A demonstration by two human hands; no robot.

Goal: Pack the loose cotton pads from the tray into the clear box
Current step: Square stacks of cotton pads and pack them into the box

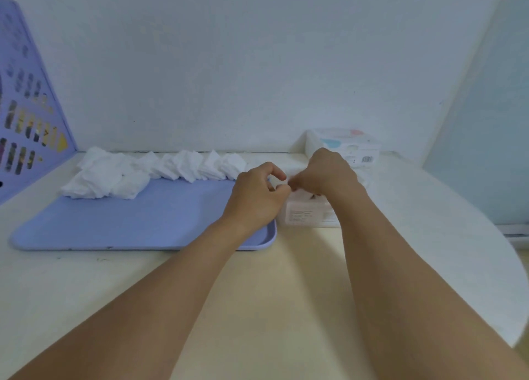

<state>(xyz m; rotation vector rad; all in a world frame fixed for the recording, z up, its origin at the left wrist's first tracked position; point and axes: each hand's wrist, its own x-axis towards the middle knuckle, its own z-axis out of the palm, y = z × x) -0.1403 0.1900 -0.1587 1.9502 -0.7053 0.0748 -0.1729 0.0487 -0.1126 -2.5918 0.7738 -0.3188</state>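
A light blue tray (137,222) lies on the table, with several loose white cotton pads (114,176) heaped along its far edge. Just right of the tray stands the clear box (306,213), a label on its front. Both hands meet over the box's left top corner. My left hand (257,196) has its fingers curled, and thumb and forefinger pinch a small white cotton pad (275,182). My right hand (326,173) reaches from the right with its fingertips pinching the same pad's other side. The box's opening is hidden under my hands.
A second box (346,145) with pink and blue print stands behind the clear box against the wall. A purple perforated rack (25,116) leans at the far left. The table's rounded edge (486,228) curves away on the right.
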